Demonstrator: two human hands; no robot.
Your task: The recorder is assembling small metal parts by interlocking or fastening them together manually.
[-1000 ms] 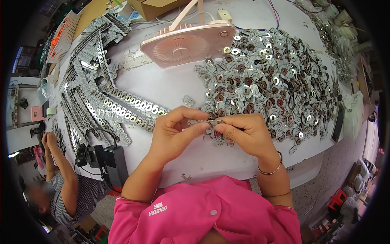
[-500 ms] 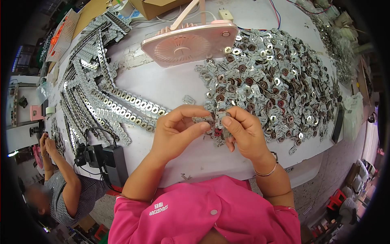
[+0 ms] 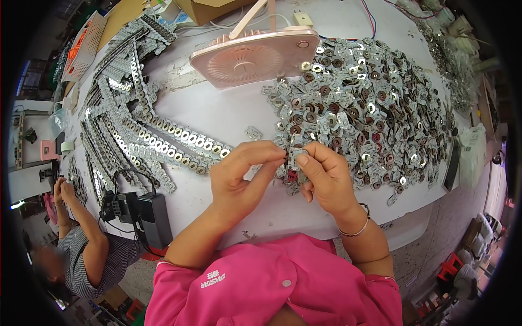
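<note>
Right hand: the right hand [image 3: 326, 179] was bent inward at the wrist, thumb and forefinger pinching a metal part [image 3: 296, 157].
Left hand: the left hand [image 3: 244, 176] faced it, thumb and forefinger tips pressed together just beside the part; whether they held anything between them could not be told.
Pile: a heap of parts [image 3: 375, 119] spread ahead and right of the grip, its near edge under the fingers.
Strips: rows of joined parts [image 3: 179, 133] lay to its left.
Fan: a pink fan [image 3: 244, 62] stood ahead.
Table: the white table [image 3: 217, 117] showed bare between strips and fan; its near edge ran below the grip.
Lettering: white characters [image 3: 212, 279] marked the pink shirt [image 3: 261, 266], below the grip.
</note>
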